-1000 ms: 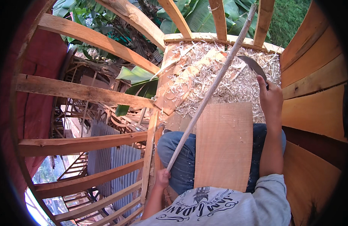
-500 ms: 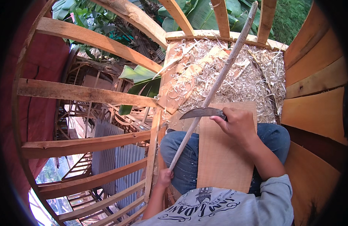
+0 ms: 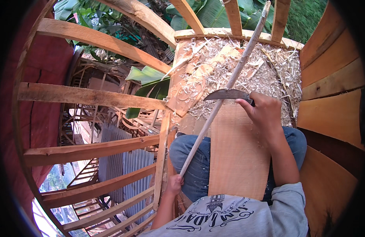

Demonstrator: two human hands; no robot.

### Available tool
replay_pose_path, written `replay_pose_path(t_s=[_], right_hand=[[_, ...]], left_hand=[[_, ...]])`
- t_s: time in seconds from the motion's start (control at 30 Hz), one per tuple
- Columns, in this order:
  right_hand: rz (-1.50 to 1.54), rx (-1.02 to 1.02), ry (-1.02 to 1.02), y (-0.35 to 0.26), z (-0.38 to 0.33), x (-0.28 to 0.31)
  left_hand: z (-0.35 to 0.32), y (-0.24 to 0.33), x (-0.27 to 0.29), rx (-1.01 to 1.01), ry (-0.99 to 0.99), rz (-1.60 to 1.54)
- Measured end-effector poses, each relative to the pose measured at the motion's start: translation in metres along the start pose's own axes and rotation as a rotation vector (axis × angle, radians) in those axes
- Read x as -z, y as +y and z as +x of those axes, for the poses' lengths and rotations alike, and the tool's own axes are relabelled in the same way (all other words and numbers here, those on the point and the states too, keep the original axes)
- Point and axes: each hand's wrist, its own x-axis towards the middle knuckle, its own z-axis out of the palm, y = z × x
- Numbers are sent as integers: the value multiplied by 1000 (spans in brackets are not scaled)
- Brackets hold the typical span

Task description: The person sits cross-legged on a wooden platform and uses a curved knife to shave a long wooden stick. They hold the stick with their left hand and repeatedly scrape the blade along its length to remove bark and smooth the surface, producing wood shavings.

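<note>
— So where was the long pale wooden stick (image 3: 226, 89) at that point?

— Its lower end sat in the left hand (image 3: 174, 185), fist closed around it beside the knee; it slanted up across the flat tan board (image 3: 237, 154) on the person's lap, toward the heap of pale wood shavings (image 3: 265, 75).

— And the right hand (image 3: 263, 112)?

— Clenched on the handle of a curved dark metal blade (image 3: 226, 94), whose edge lay against the stick, pointing left.

— What might have gone wrong?

— I'd judge the blade could skid down the smooth shaft towards the left fist or the jeans-clad knee (image 3: 190, 158). A one-handed hold on such a long stick might also let it twist.
</note>
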Motion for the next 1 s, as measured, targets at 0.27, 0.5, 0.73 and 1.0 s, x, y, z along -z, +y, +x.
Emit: replay_pose_path(t_s=[0.27, 0.5, 0.73, 1.0], right_hand=[[135, -546, 197, 70, 29, 30], [124, 9, 20, 2, -15, 11], [-58, -143, 72, 46, 13, 16], [167, 79, -56, 9, -14, -10]], left_hand=[[2, -11, 0, -4, 5, -62], [2, -14, -1, -38, 53, 18], [-5, -42, 2, -9, 94, 112], [0, -34, 2, -1, 69, -3]])
